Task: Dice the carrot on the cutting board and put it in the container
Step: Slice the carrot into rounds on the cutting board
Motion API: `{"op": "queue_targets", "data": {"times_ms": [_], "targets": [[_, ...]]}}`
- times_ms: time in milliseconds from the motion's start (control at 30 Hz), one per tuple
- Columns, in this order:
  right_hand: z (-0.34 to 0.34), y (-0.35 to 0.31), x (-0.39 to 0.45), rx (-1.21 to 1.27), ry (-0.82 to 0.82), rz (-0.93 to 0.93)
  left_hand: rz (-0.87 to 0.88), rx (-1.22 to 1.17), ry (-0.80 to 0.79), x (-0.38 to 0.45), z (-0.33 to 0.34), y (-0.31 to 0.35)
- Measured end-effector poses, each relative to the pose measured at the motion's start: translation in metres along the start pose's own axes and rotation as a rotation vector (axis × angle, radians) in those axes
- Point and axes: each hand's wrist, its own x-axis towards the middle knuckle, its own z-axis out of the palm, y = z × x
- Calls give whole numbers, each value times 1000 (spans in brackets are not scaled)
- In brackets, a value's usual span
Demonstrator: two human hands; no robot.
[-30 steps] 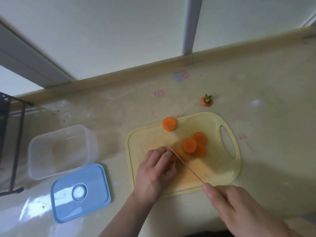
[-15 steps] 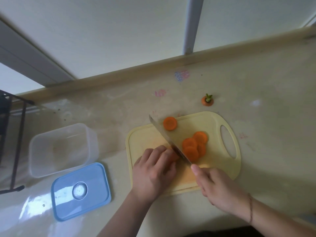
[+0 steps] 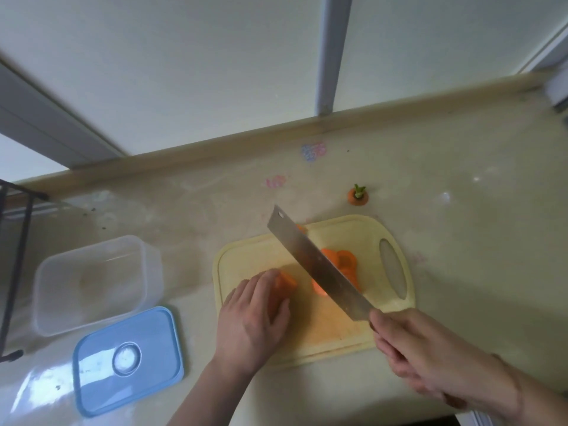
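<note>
A yellow cutting board [image 3: 344, 336] lies on the counter. My left hand [image 3: 250, 318] grips the remaining carrot piece [image 3: 285, 281] on the board's left part; only its cut end shows. My right hand [image 3: 430, 352] grips the handle of a cleaver [image 3: 316, 265], whose blade is lifted and tilted over the board. Several carrot rounds [image 3: 345, 261] lie behind the blade, partly hidden by it. A clear plastic container [image 3: 92, 284] stands to the left of the board, with nothing in it.
The container's blue lid [image 3: 127, 359] lies in front of it on the counter. A cut carrot top with a green stub [image 3: 357, 196] sits beyond the board. A black wire rack [image 3: 15, 272] stands at the far left edge.
The cleaver has lifted off the board and its blade has tipped flat toward me. My right hand pulled back to the right. My left hand has slid left along the carrot.
</note>
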Motion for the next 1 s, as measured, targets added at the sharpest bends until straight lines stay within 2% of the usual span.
{"op": "queue_targets", "data": {"times_ms": [67,200,300,533,1000], "targets": [[-17,12,-17,-97,-30,18,-29,5,-3,-1,0,-1],[-52,39,-28,-558,-6,21,-59,24,-16,-6,3,2],[-70,50,-22,-698,-37,83,-99,39,2,-9,5,3],[-100,26,8,-613,-164,325,-134,70,6,-15,9,1],[-119,-24,54,-583,-151,267,-142,46,22,-15,10,1]]}}
